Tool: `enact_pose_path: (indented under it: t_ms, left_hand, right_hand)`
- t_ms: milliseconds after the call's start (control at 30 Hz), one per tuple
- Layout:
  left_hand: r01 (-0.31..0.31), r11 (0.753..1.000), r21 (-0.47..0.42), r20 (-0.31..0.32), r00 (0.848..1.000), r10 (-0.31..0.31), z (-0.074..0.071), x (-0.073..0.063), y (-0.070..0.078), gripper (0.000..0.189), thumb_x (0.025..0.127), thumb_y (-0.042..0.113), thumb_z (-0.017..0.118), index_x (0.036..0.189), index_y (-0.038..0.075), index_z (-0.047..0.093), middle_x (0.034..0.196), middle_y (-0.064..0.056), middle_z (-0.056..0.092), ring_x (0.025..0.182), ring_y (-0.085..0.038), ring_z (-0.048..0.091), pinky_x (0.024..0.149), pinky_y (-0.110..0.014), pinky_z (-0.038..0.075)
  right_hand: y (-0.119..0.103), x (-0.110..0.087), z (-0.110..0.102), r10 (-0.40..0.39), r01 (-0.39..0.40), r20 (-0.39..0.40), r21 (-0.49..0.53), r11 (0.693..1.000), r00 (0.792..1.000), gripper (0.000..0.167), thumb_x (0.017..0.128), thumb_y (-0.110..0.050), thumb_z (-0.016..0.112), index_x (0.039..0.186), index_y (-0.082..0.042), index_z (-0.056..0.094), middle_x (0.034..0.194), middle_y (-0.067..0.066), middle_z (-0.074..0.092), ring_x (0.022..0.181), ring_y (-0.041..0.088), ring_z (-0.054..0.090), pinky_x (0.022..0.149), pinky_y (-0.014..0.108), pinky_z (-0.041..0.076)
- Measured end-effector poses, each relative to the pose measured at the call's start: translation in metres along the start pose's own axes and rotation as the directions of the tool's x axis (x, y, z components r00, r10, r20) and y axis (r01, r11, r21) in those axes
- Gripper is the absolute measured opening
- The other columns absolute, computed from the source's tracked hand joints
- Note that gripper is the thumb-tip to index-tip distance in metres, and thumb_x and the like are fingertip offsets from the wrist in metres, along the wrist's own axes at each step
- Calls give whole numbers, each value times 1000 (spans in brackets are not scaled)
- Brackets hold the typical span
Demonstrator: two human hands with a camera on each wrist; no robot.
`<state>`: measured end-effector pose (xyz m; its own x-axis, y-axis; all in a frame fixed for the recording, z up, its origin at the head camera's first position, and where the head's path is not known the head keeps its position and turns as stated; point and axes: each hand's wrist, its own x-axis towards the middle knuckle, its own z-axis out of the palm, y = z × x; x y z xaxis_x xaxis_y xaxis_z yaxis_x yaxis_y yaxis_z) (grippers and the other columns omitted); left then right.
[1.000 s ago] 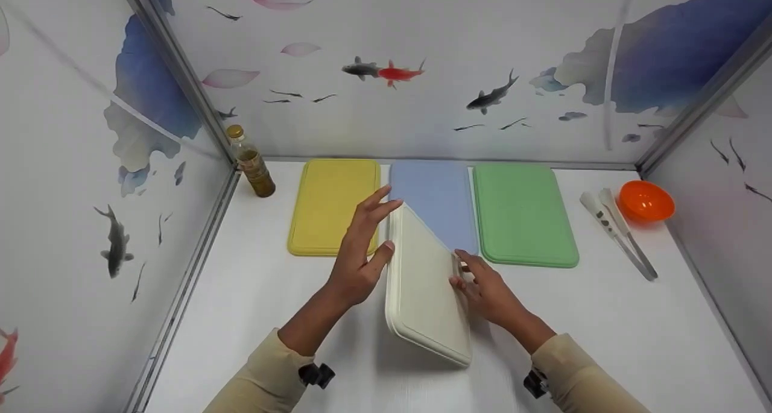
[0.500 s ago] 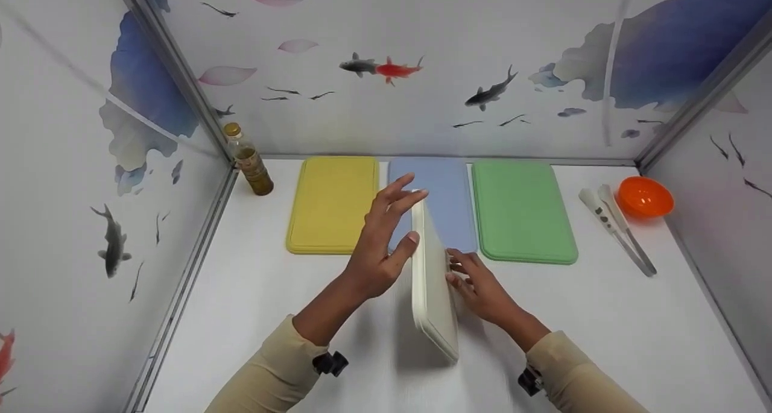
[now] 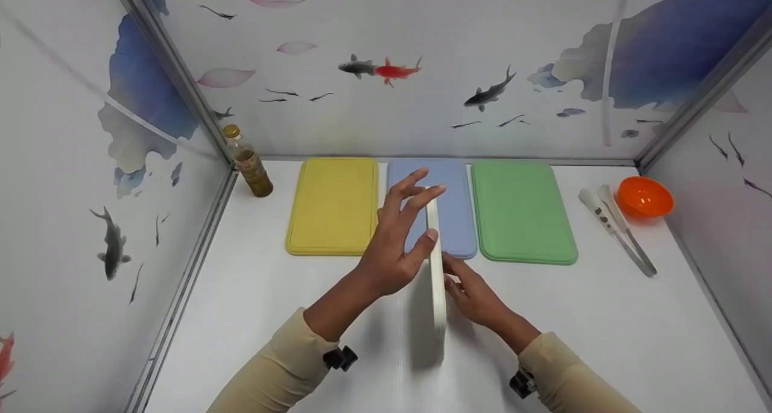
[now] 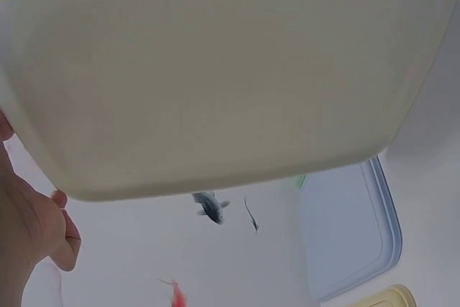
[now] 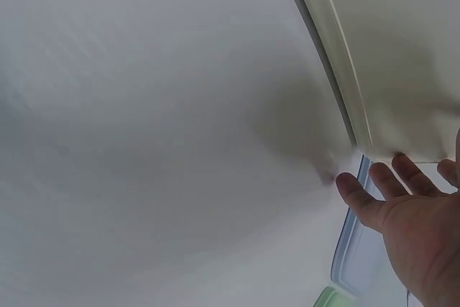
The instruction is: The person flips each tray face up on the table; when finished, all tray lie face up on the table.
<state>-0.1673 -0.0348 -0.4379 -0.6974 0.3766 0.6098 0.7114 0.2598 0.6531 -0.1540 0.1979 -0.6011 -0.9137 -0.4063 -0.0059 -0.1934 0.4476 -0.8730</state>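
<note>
A cream cutting board (image 3: 438,292) stands on its long side in the head view, turned so that mostly its narrow edge shows. My left hand (image 3: 395,244) holds its upper far part, thumb on the edge and two fingers stretched past the far corner. Lower down, on the board's right side, my right hand (image 3: 479,298) grips the far end; some fingertips are hidden behind the board. One broad face of the cutting board (image 4: 230,77) fills the left wrist view. In the right wrist view, the fingers of my right hand (image 5: 424,228) reach the board's corner.
Yellow (image 3: 332,208), blue (image 3: 455,220) and green (image 3: 522,214) cutting boards lie side by side along the back wall. An oil bottle (image 3: 253,172) stands at back left. Tongs (image 3: 618,229) and an orange bowl (image 3: 644,196) are at right. Walls enclose the table.
The cream board has turned from showing its broad face to nearly edge-on. My left hand has moved right with its upper edge; my right hand has shifted slightly left.
</note>
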Motion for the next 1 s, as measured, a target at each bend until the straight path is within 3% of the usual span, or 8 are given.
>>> enact_pose_path:
  t_ms: [133,333,533,667,833,1000]
  left_hand:
    - [-2,1000,4,-6,1000,2,2,1,2,56,108,23,55,164,20,50,179,-10,29,152,-22,45,121,-64,37]
    - [5,1000,-5,-11,1000,-5,4,2,3,56,107,23,56,163,21,50,179,-9,29,152,-22,44,121,-66,35]
    - [-4,1000,-13,-24,1000,3,8,4,3,57,106,19,58,163,20,50,178,-9,31,151,-24,44,123,-62,36]
    - [8,1000,-19,-22,1000,-9,10,4,3,58,106,21,59,163,21,50,178,-8,31,151,-23,44,122,-66,34]
    - [22,999,-39,-12,1000,-22,11,3,5,57,108,24,60,164,21,49,177,-8,32,153,-22,44,121,-69,34]
    - [43,997,-59,-16,999,-44,13,3,5,56,109,26,59,164,21,49,176,-8,33,154,-21,45,122,-66,33]
  right_hand:
    - [0,-3,0,-17,17,8,17,1000,1000,61,119,-14,48,177,-14,27,173,18,47,155,44,52,117,63,51]
    - [-1,-12,-1,-30,30,-18,31,999,999,59,120,-22,45,176,-12,30,178,19,39,158,44,46,125,69,38]
    - [-2,-19,-1,26,-25,-44,31,999,999,56,121,-27,43,175,-15,33,176,16,43,144,42,60,117,65,45]
    - [-2,-23,-2,55,-53,-33,44,998,998,57,121,-31,44,175,-18,33,176,15,43,143,41,60,115,65,48]
    - [-8,-24,-6,28,-24,-35,86,996,999,56,121,-29,46,175,-19,35,175,15,45,144,41,60,113,58,55]
    - [-23,-20,-16,-3,9,-59,95,995,998,56,120,-25,47,174,-30,35,173,9,48,150,37,58,114,55,56]
